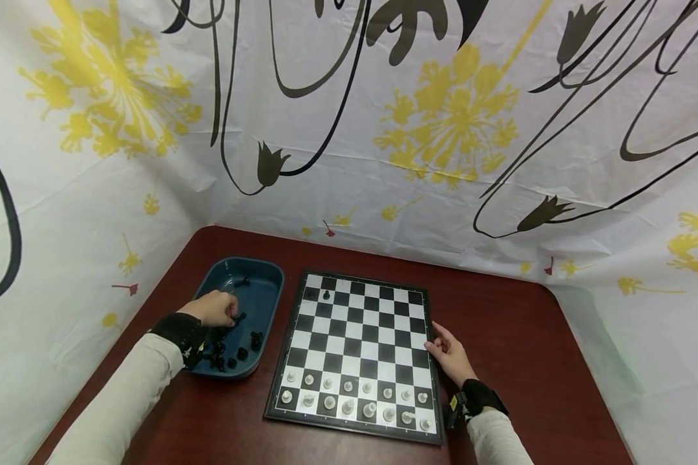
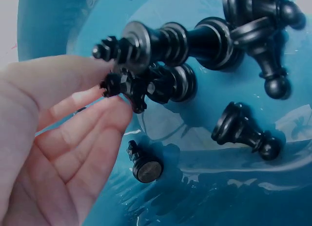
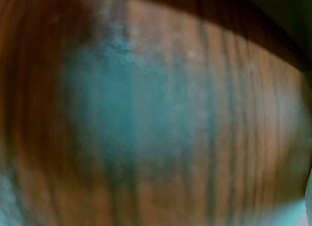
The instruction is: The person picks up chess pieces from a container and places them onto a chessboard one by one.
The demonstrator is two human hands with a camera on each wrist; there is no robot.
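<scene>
My left hand (image 1: pixel 215 309) reaches into a blue plastic tray (image 1: pixel 280 278) holding several black chess pieces. In the left wrist view, the thumb and fingertips pinch the crowned head of a black chess piece (image 2: pixel 113 84) lying on its side. A black king (image 2: pixel 161 45) lies across in front, its tip overlapping the thumb. Nearby are black pawns (image 2: pixel 251 133) and a small toppled piece (image 2: pixel 147 168). My right hand (image 1: pixel 450 355) rests at the right edge of the chessboard (image 1: pixel 355 332), its thumb over the border. The right wrist view shows only blurred brown wood grain.
White pieces (image 1: pixel 348 407) fill the board's two near rows. A black pawn (image 1: pixel 326 294) and another dark piece (image 1: pixel 311 295) stand at its far left. Tray and board lie on a reddish-brown table (image 1: pixel 512 323), with patterned white sheeting (image 1: pixel 349 213) around its back and sides.
</scene>
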